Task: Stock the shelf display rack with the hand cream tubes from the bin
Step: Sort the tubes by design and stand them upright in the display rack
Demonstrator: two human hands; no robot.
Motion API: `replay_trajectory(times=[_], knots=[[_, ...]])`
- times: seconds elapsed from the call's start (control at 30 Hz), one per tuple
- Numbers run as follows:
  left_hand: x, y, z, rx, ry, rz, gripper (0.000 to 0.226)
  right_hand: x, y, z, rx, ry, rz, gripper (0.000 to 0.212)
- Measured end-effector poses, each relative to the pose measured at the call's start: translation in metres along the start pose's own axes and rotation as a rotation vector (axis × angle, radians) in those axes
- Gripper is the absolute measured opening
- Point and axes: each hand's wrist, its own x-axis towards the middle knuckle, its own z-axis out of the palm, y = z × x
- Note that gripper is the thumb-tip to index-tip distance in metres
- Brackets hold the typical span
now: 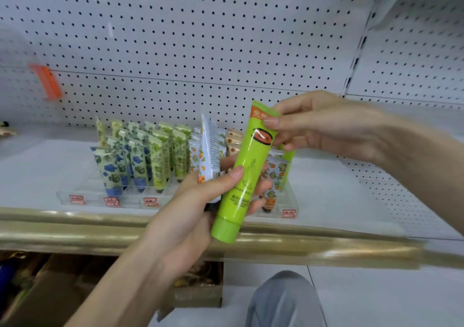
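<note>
A bright green hand cream tube (242, 176) stands cap-down in front of the shelf, held by both hands. My left hand (198, 206) grips its lower body together with a white tube (210, 151) behind it. My right hand (324, 128) pinches the green tube's flat top end. Behind them a clear display rack (105, 196) sits on the white shelf, holding rows of several patterned tubes (140, 156) upright, blue-flowered at the left and green at the middle. Orange-patterned tubes (275, 176) stand at the rack's right, partly hidden by the green tube.
A gold trim strip (75, 231) runs along the shelf's front edge. White pegboard (200, 38) backs the shelf, with an orange tag (46, 81) at the left. A cardboard bin (198, 289) with goods sits on the floor below. My grey-clad knee (286, 299) shows at the bottom.
</note>
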Motion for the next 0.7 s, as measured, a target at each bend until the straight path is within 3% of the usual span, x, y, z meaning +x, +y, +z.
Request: replay_trajectory(times=[0.1, 0.27, 0.43, 0.5, 0.57, 0.7], knots=[[0.007, -0.004, 0.008, 0.021, -0.046, 0.029, 0.059, -0.011, 0.004, -0.008, 0.113, 0.057, -0.059, 0.014], [0.016, -0.009, 0.014, 0.219, -0.019, 0.142, 0.038, -0.032, 0.001, -0.017, 0.16, 0.188, -0.196, 0.014], [0.016, -0.009, 0.011, 0.432, 0.171, 0.244, 0.055, -0.045, -0.002, -0.034, -0.02, 0.374, -0.312, 0.022], [0.017, -0.01, 0.011, 0.41, 0.2, 0.242, 0.064, -0.045, 0.003, -0.04, -0.098, 0.459, -0.34, 0.015], [0.017, -0.01, 0.013, 0.358, 0.216, 0.229, 0.06, -0.042, 0.011, -0.043, -0.174, 0.539, -0.352, 0.004], [0.018, -0.012, 0.01, 0.295, 0.235, 0.159, 0.052, -0.028, 0.035, -0.041, -0.275, 0.616, -0.352, 0.003]])
